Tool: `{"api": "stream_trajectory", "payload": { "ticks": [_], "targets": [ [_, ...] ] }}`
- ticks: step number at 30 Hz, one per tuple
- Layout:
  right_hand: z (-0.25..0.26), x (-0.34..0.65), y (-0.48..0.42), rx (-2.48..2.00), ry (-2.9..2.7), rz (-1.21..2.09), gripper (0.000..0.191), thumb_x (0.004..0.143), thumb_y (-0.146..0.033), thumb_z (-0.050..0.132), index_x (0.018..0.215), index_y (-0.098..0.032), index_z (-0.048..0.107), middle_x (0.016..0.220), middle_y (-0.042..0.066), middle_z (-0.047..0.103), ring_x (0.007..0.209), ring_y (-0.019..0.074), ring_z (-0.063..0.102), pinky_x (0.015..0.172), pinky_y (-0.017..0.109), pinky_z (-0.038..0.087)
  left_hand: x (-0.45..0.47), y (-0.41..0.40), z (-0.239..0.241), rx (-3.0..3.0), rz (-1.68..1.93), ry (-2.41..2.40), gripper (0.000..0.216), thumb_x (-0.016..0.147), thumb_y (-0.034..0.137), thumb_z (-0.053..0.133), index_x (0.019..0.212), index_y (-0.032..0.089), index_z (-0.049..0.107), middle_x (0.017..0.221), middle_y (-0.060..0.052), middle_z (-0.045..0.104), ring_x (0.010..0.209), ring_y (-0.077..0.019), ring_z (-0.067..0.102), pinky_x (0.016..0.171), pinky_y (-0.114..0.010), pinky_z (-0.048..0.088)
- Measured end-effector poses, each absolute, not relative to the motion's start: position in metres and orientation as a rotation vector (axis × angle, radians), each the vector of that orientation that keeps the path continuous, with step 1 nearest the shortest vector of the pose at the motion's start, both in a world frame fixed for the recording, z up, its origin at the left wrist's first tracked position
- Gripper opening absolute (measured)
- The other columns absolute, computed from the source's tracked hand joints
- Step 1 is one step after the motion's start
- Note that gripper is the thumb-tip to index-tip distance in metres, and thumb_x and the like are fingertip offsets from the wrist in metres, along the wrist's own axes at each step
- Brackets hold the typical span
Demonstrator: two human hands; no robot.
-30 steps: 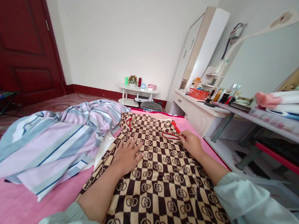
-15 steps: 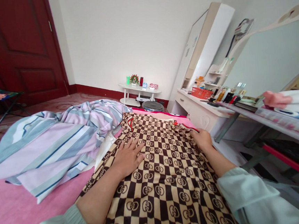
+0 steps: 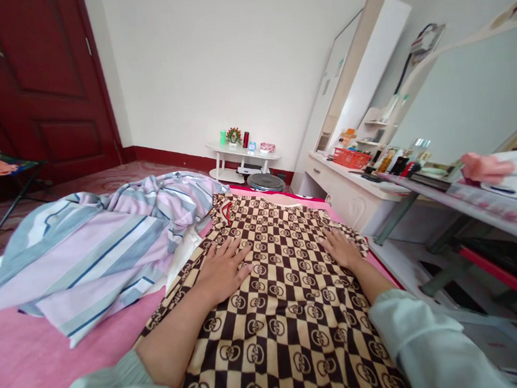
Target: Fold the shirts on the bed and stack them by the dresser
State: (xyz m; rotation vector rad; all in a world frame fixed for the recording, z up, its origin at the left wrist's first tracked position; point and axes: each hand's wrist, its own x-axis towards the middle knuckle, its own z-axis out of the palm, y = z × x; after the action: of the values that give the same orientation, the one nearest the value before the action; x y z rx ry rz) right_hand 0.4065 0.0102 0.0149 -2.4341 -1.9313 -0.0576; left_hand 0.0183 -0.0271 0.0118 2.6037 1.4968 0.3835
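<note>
A brown and beige checked garment point(image 3: 285, 288) with a ring logo print lies spread flat on a pink bed point(image 3: 20, 366). My left hand point(image 3: 224, 269) rests palm down on its left part, fingers spread. My right hand point(image 3: 342, 248) lies flat near the garment's right edge, fingers stretched out. Both forearms reach out from pale green sleeves. A bit of red trim shows at the garment's far collar point(image 3: 226, 212).
A striped pink, blue and white sheet point(image 3: 100, 244) is bunched on the bed to the left. A white dresser point(image 3: 353, 192) with bottles and a red basket point(image 3: 350, 157) stands right. A low white table point(image 3: 241, 159) sits by the far wall, a dark red door point(image 3: 41, 86) at left.
My right hand let go of the red-trimmed fold, which now lies unfolded toward the right edge, and the hand has flattened on the cloth. My left hand stayed in place.
</note>
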Motion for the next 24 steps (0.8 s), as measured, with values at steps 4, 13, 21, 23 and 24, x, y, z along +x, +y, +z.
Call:
{"api": "stream_trajectory", "payload": {
  "ticks": [4, 13, 21, 23, 24],
  "targets": [
    [0.024, 0.392, 0.015, -2.607, -1.797, 0.14, 0.069, 0.09, -0.064, 0.021, 0.148, -0.027, 0.021, 0.156, 0.013, 0.014, 0.141, 0.0345, 0.013, 0.105, 0.066, 0.013, 0.018, -0.028, 0.014, 2.604, 0.384, 1.498, 0.06, 0.091, 0.062, 0.018, 0.144, 0.037, 0.032, 0.155, 0.002, 0.019, 0.143, -0.0249, 0.013, 0.113, -0.053, 0.009],
    [0.03, 0.297, -0.074, -2.201, -2.156, 0.078, 0.068, 0.091, -0.064, 0.021, 0.149, -0.029, 0.017, 0.156, 0.008, 0.013, 0.143, 0.029, 0.008, 0.11, 0.059, 0.011, 0.017, -0.028, 0.013, 2.606, 0.38, 1.512, 0.058, 0.091, 0.061, 0.02, 0.143, 0.037, 0.032, 0.155, 0.002, 0.021, 0.142, -0.0251, 0.016, 0.112, -0.052, 0.01],
    [0.049, 0.309, -0.138, -1.928, -2.156, 0.082, 0.055, 0.09, -0.047, 0.042, 0.139, -0.022, 0.042, 0.148, 0.011, 0.036, 0.136, 0.0266, 0.032, 0.11, 0.046, 0.024, 0.019, -0.031, 0.014, 2.616, 0.326, 1.559, 0.059, 0.092, 0.06, 0.02, 0.144, 0.035, 0.031, 0.155, 0.0, 0.021, 0.142, -0.0266, 0.017, 0.112, -0.05, 0.01],
    [0.059, 0.326, -0.157, -1.844, -2.121, 0.072, 0.041, 0.088, -0.038, 0.048, 0.123, -0.019, 0.058, 0.132, 0.011, 0.053, 0.121, 0.024, 0.049, 0.104, 0.039, 0.036, 0.02, -0.03, 0.015, 2.618, 0.302, 1.555, 0.059, 0.092, 0.059, 0.02, 0.145, 0.035, 0.029, 0.155, 0.0, 0.02, 0.142, -0.0268, 0.015, 0.112, -0.051, 0.009],
    [0.064, 0.335, -0.166, -1.812, -2.122, 0.1, 0.033, 0.087, -0.034, 0.049, 0.113, -0.019, 0.063, 0.121, 0.01, 0.06, 0.112, 0.0226, 0.055, 0.099, 0.036, 0.04, 0.02, -0.03, 0.016, 2.615, 0.283, 1.551, 0.06, 0.092, 0.059, 0.019, 0.145, 0.034, 0.029, 0.156, -0.001, 0.019, 0.142, -0.0273, 0.014, 0.112, -0.052, 0.008]
  ]
}}
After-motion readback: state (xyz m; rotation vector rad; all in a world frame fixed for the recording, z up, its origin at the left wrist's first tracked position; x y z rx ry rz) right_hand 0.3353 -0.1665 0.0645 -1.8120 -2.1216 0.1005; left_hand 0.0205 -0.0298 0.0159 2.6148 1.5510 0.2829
